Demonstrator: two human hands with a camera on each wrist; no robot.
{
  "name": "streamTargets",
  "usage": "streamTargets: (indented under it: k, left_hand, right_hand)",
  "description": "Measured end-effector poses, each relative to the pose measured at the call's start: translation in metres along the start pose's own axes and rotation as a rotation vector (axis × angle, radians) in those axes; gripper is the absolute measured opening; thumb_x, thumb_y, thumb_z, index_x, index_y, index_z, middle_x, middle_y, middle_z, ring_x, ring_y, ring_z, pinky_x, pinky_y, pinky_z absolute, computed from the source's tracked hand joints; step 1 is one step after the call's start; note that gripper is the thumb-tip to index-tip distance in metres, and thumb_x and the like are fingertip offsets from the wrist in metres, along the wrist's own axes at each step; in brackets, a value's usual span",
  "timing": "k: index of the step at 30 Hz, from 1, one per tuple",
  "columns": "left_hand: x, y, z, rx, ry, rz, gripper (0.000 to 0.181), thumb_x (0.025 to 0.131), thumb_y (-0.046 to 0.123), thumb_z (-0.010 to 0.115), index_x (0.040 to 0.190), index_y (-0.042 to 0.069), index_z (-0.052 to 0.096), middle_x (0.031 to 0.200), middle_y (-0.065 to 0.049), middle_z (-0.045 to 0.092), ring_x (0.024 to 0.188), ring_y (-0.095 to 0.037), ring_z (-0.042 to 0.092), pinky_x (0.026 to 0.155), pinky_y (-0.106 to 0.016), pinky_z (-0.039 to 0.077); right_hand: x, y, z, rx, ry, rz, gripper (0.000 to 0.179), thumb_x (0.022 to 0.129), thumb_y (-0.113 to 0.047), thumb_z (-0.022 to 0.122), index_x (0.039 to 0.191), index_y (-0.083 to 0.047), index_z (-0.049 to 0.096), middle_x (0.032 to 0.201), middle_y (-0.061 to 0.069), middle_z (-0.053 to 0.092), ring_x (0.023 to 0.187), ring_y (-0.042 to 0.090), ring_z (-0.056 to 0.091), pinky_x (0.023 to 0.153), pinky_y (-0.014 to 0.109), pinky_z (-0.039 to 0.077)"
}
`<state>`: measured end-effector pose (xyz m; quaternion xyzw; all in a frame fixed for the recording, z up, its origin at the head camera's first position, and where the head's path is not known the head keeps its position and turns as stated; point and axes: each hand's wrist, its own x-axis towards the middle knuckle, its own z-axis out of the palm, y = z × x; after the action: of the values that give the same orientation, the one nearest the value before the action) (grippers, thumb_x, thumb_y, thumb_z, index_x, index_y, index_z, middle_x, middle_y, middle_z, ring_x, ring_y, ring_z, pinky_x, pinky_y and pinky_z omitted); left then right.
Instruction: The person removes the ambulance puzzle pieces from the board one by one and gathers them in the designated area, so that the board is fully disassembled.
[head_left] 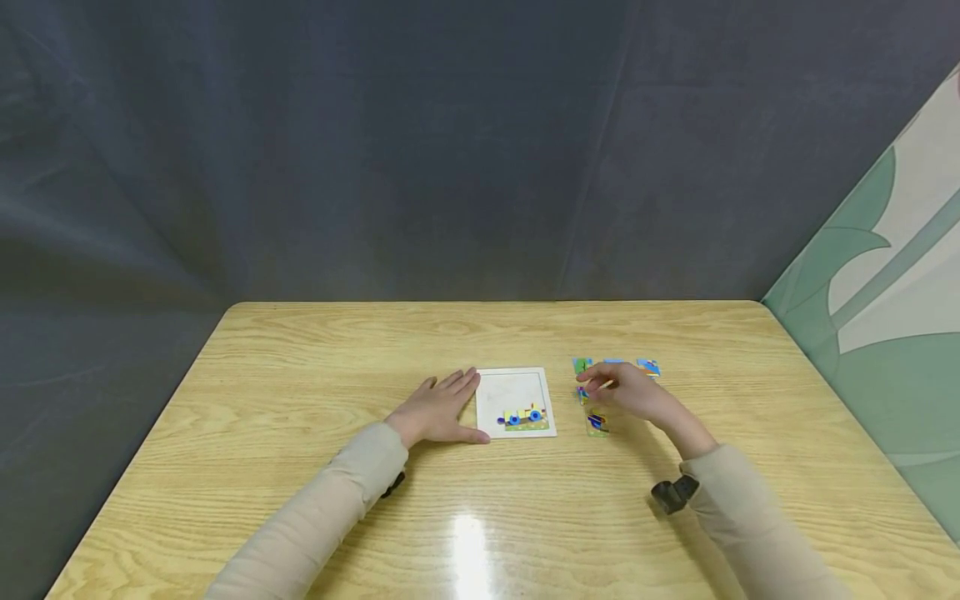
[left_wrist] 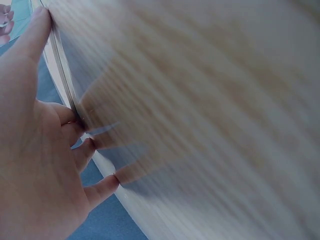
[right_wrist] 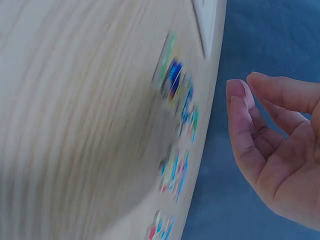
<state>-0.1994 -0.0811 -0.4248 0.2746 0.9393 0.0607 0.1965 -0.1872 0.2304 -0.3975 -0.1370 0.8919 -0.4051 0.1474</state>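
A white square puzzle tray [head_left: 510, 392] lies flat on the table. Along its lower right inside, pieces showing a yellow and blue vehicle [head_left: 523, 417] are set in. My left hand [head_left: 438, 412] rests at the tray's left edge, fingers spread and thumb by the lower left corner. Right of the tray, my right hand [head_left: 633, 392] hovers over several loose puzzle pieces [head_left: 597, 422], partly hiding some. In the right wrist view its thumb and fingers are bent towards each other, with nothing seen between them, above the puzzle pieces [right_wrist: 175, 77].
The wooden table [head_left: 300, 358] ends at a dark curtain [head_left: 450, 167] behind. A green and white patterned panel [head_left: 885, 333] stands along the right side. Light glares off the table [head_left: 470, 550] near the front.
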Motion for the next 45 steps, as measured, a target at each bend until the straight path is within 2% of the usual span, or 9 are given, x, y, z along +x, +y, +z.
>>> streamTargets:
  k: [8,17,24,30,40,45]
  left_hand:
    - [0.000,-0.001,0.002,-0.001,-0.009,-0.007,0.100,0.084,0.071,0.049,0.156,0.018,0.005,0.163,0.004,0.001,0.151,-0.016,0.005,0.122,-0.051,0.011]
    - [0.001,0.000,0.002,-0.005,-0.006,-0.019,0.100,0.084,0.072,0.049,0.156,0.017,0.006,0.163,0.004,0.003,0.151,-0.016,0.006,0.122,-0.051,0.012]
    - [-0.001,0.000,0.002,-0.013,-0.002,-0.012,0.100,0.084,0.071,0.051,0.156,0.017,0.007,0.163,0.003,0.004,0.151,-0.017,0.008,0.121,-0.051,0.013]
    - [-0.002,0.001,0.001,-0.022,-0.005,-0.008,0.099,0.085,0.070,0.051,0.155,0.016,0.006,0.163,0.003,0.004,0.151,-0.017,0.008,0.121,-0.052,0.012]
    - [-0.002,0.000,0.001,-0.020,0.002,0.003,0.098,0.085,0.068,0.051,0.155,0.015,0.008,0.163,0.001,0.005,0.151,-0.019,0.009,0.121,-0.052,0.014]
    - [-0.001,0.000,0.000,-0.012,0.002,0.002,0.099,0.085,0.069,0.051,0.155,0.015,0.007,0.163,0.001,0.004,0.151,-0.018,0.008,0.121,-0.052,0.014]
  right_hand:
    - [0.013,-0.016,0.022,0.015,-0.039,-0.033,0.028,0.090,0.003,0.054,0.116,0.009,0.061,0.100,0.022,0.063,0.086,0.021,0.061,0.070,0.025,0.050]
    - [0.025,-0.027,0.052,0.022,-0.081,-0.045,0.025,0.085,0.008,0.059,0.110,0.007,0.064,0.093,0.018,0.065,0.080,0.016,0.061,0.067,0.022,0.049]
    - [0.029,-0.034,0.070,-0.040,-0.094,-0.047,0.025,0.083,0.008,0.061,0.107,0.003,0.066,0.095,0.014,0.066,0.079,0.013,0.057,0.066,0.021,0.048]
    - [0.031,-0.036,0.076,-0.058,-0.085,-0.065,0.029,0.077,0.008,0.061,0.105,0.002,0.068,0.100,0.013,0.067,0.080,0.014,0.054,0.069,0.022,0.047]
    - [0.033,-0.034,0.078,-0.116,-0.113,-0.126,0.030,0.079,0.010,0.062,0.108,0.004,0.067,0.102,0.016,0.063,0.081,0.014,0.052,0.072,0.023,0.048]
    - [0.035,-0.034,0.078,-0.163,-0.118,-0.138,0.033,0.079,0.010,0.061,0.110,0.003,0.066,0.098,0.012,0.059,0.080,0.014,0.051,0.072,0.023,0.046]
